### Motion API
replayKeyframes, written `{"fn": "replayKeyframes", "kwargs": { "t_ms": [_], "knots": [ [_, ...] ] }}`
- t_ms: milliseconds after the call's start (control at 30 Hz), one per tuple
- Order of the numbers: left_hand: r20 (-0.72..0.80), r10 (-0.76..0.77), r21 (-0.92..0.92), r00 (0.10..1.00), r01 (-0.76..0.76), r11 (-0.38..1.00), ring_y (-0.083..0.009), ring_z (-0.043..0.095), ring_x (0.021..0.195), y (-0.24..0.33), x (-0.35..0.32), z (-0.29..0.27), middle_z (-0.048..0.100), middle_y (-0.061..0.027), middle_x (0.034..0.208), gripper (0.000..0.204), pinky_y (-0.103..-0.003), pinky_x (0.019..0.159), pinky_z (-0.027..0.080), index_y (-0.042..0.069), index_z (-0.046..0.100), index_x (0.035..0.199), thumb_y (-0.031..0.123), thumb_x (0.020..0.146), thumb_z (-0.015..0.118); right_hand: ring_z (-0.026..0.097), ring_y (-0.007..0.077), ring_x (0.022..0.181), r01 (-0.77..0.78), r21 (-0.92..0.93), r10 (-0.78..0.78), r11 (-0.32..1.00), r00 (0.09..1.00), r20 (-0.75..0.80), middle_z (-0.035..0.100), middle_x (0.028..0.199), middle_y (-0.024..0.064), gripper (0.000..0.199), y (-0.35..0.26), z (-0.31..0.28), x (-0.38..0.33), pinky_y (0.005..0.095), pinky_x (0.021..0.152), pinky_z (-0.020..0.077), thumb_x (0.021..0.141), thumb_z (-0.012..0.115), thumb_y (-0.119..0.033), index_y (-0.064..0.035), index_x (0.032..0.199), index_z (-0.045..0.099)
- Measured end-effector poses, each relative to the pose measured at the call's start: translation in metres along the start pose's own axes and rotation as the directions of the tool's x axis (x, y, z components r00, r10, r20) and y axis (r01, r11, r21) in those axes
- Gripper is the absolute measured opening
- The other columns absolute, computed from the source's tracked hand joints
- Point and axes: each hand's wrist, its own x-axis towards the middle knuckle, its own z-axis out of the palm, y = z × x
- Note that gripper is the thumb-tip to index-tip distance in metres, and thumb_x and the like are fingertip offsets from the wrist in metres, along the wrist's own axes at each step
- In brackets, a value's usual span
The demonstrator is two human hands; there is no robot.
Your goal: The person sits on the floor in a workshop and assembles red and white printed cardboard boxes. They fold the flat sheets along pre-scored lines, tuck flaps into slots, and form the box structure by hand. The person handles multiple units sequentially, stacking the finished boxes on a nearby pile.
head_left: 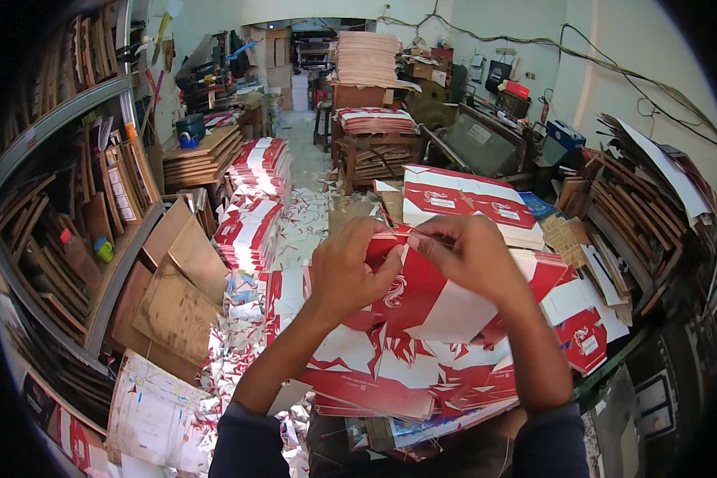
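In front of me I hold up a bundle of red and white printed cardboard sheets (422, 299), tilted, with a white emblem on its red part. My left hand (349, 267) grips its upper left edge, thumb on the near face. My right hand (472, 253) pinches the top edge close beside the left, fingers curled. What the fingertips pick at between them is too small to make out. Under the bundle lies a stack of similar printed sheets (374, 370) with jagged, torn-looking edges.
Beyond my hands stands another printed stack (454, 191). Piled sheets (251, 227) line the left side, by paper scraps (243, 319) on the floor. A shelf (127, 271) with wooden boards curves along the left. More boards (633, 207) lean at the right.
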Motion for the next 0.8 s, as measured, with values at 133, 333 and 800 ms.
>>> {"fn": "replayKeyframes", "kwargs": {
  "t_ms": [133, 333, 800],
  "knots": [
    [0.014, 0.03, -0.132, 0.999, -0.028, 0.991, -0.0304, 0.064, 0.071, -0.007, -0.004, 0.002, 0.063, -0.01, 0.082, 0.029, -0.039, 0.062, 0.051, 0.006, 0.062, 0.093, 0.022, 0.076, 0.077, 0.055, 0.0065, 0.069, -0.3, 0.285, 0.127, 0.91, 0.857, 0.499, 0.067, 0.074, -0.0031, 0.019, 0.017, -0.031, 0.039, 0.024, 0.068, 0.0432, 0.086, 0.079, -0.021, -0.0029, 0.089, 0.075],
    [0.003, 0.081, -0.214, 0.997, -0.078, 0.974, -0.0293, 0.065, 0.071, -0.016, -0.008, 0.002, 0.064, -0.01, 0.081, 0.03, -0.037, 0.062, 0.05, 0.005, 0.062, 0.093, 0.019, 0.073, 0.08, 0.053, 0.0043, 0.066, -0.424, 0.246, 0.238, 0.871, 0.804, 0.545, 0.067, 0.071, -0.0032, 0.017, 0.012, -0.028, 0.042, 0.0222, 0.064, 0.0396, 0.081, 0.082, -0.02, -0.0045, 0.085, 0.076],
    [0.078, 0.151, -0.224, 0.985, -0.13, 0.966, -0.0232, 0.062, 0.073, -0.016, -0.006, -0.002, 0.062, -0.011, 0.084, 0.03, -0.032, 0.065, 0.048, 0.002, 0.059, 0.097, 0.016, 0.081, 0.081, 0.044, 0.0065, 0.055, 0.024, 0.047, -0.025, 0.999, 0.999, 0.025, 0.055, 0.059, -0.0017, 0.029, 0.018, -0.012, 0.017, 0.0282, 0.051, 0.0354, 0.093, 0.072, -0.023, 0.0003, 0.076, 0.067]
  ]
}}
